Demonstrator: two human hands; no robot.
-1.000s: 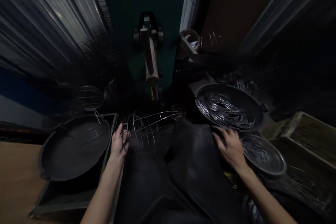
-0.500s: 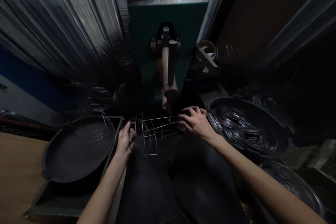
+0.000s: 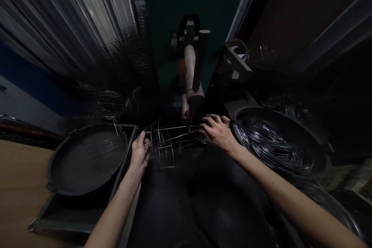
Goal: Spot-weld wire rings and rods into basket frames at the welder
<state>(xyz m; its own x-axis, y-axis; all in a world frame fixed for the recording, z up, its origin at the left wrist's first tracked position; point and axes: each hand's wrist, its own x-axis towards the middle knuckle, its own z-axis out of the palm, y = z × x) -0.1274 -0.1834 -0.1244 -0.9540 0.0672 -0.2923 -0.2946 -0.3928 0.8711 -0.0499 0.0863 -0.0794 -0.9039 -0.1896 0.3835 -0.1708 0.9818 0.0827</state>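
Between the two hands, just under the tip of the machine arm (image 3: 192,85), a wire frame (image 3: 174,139) is held crosswise above the lap; its long axis runs left to right, from one set of fingers to the other, and its right end sits a little higher and farther out than its left. The left hand (image 3: 140,152) has its fingers (image 3: 146,144) closed around the frame's left end, where the curved ribs bunch together; the right hand (image 3: 218,133) has its fingers (image 3: 214,120) curled down over the narrow right end, gripping it; both hands touch the frame, so neither is nearer than the other. Just left of the left fingers lies a dark pan (image 3: 87,159) with a few loose wires in it, resting in a tray (image 3: 46,217) on the wooden desk (image 3: 17,193); just right of the right fingers is a second pan (image 3: 319,151) heaped with shiny wire rings (image 3: 270,147). Below the fingers a dark cloth (image 3: 203,201) covers the lap. Beyond them the arm juts from a green machine (image 3: 168,27); corrugated metal sheets (image 3: 72,27) rise on the left, with more wire cages (image 3: 110,104) dim in the shadow; the room is dark and the far right is too dim to read.
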